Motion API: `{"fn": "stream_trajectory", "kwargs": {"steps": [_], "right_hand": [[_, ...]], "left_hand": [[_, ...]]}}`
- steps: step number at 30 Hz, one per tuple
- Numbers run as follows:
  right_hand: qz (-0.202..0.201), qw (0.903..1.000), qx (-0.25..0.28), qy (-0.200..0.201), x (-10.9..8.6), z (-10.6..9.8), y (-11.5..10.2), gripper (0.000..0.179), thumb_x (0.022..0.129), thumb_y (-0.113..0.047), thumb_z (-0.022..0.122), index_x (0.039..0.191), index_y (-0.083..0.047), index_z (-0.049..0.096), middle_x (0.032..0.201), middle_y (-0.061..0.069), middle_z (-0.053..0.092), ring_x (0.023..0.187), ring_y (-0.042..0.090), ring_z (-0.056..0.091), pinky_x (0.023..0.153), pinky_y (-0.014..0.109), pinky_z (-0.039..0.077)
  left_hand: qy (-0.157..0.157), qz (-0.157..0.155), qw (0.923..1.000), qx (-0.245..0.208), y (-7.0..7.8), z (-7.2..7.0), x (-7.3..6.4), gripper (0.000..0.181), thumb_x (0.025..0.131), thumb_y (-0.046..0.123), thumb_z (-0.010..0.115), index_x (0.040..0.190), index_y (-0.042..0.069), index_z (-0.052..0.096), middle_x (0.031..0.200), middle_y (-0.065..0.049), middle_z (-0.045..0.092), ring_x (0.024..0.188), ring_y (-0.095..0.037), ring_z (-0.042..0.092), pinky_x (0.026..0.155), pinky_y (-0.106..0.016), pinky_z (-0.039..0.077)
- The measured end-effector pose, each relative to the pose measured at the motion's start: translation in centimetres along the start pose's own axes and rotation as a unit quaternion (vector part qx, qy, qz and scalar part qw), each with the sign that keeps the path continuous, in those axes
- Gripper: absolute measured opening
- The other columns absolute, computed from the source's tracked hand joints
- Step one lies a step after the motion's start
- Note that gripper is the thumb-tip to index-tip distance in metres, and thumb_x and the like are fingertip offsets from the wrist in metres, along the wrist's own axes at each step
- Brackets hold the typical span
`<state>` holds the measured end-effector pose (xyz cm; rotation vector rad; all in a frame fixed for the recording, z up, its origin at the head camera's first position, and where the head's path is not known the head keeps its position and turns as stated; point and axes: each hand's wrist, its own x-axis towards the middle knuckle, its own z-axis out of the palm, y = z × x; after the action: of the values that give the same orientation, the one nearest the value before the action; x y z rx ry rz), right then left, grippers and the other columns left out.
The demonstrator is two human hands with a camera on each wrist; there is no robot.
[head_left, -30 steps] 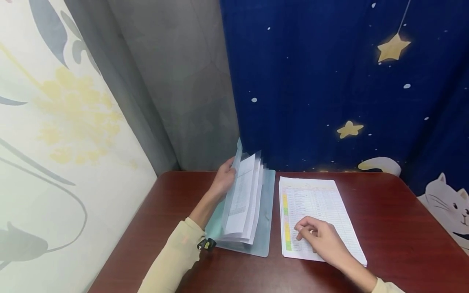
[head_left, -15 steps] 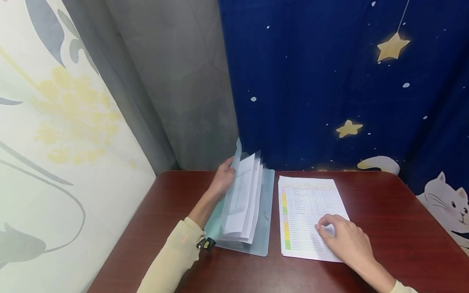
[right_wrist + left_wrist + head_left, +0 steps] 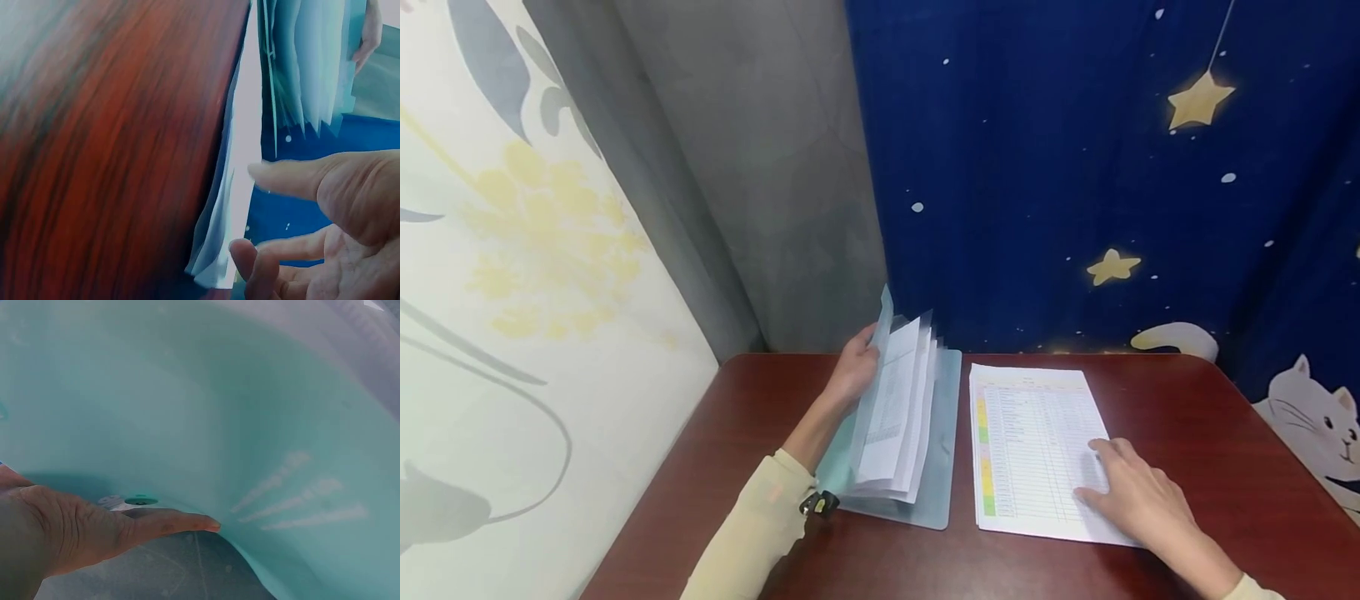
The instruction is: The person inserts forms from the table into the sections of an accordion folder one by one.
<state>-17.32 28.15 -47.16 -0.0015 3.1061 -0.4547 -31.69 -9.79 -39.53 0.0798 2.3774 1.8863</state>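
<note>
while our left hand (image 3: 853,367) grips one side of the folder (image 3: 940,468), our right hand (image 3: 1141,497), thumb and fingers apart, is empty at the far-right edge of the papers (image 3: 1026,454) beside it on the table (image 3: 1202,408). grab those unevenly and they could slide askew, we reckon.

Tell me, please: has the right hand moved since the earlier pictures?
Yes. In the head view, the right hand has moved rightward relative to the paper stack, from near its coloured strip to its right edge.
</note>
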Motion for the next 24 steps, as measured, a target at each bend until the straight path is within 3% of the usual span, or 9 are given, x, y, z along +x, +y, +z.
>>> {"fn": "stream_trajectory", "kwargs": {"steps": [5, 10, 16, 24], "right_hand": [[0.032, 0.9990, -0.020, -0.024, 0.3, -0.2, 0.5, 0.097, 0.088, -0.062, 0.075, 0.143, 0.013, 0.050, 0.135, 0.039, 0.053, 0.091, 0.043, 0.064, 0.073, 0.063, 0.055], [0.040, 0.9976, -0.045, -0.036, 0.4, -0.6, 1.1, 0.086, 0.087, -0.062, 0.075, 0.129, 0.011, 0.061, 0.112, 0.028, 0.065, 0.081, 0.035, 0.060, 0.065, 0.054, 0.051], [0.047, 0.9971, -0.053, -0.025, 0.8, -1.0, 1.6, 0.089, 0.083, -0.062, 0.079, 0.127, 0.013, 0.058, 0.104, 0.028, 0.065, 0.077, 0.035, 0.059, 0.061, 0.051, 0.049], [0.077, 0.9940, -0.039, -0.068, 1.1, -1.1, 2.4, 0.080, 0.083, -0.071, 0.074, 0.101, 0.006, 0.066, 0.079, 0.014, 0.064, 0.067, 0.029, 0.054, 0.058, 0.042, 0.043]], "left_hand": [[-0.002, 0.000, 1.0000, 0.002, 0.1, -0.1, -0.2, 0.055, 0.113, 0.016, 0.033, 0.168, 0.013, 0.028, 0.167, -0.014, 0.042, 0.147, -0.039, 0.049, 0.123, -0.058, 0.038], [-0.001, -0.002, 1.0000, 0.001, 0.1, -0.1, -0.1, 0.055, 0.113, 0.017, 0.033, 0.168, 0.013, 0.028, 0.166, -0.015, 0.042, 0.143, -0.039, 0.052, 0.121, -0.058, 0.041], [0.003, 0.001, 1.0000, -0.001, 0.1, -0.1, 0.1, 0.056, 0.113, 0.016, 0.033, 0.168, 0.012, 0.026, 0.168, -0.015, 0.041, 0.144, -0.038, 0.051, 0.122, -0.057, 0.041], [0.008, -0.002, 1.0000, -0.004, 0.1, -0.3, 0.1, 0.056, 0.112, 0.016, 0.034, 0.168, 0.012, 0.028, 0.167, -0.015, 0.042, 0.144, -0.038, 0.051, 0.122, -0.057, 0.040]]}}
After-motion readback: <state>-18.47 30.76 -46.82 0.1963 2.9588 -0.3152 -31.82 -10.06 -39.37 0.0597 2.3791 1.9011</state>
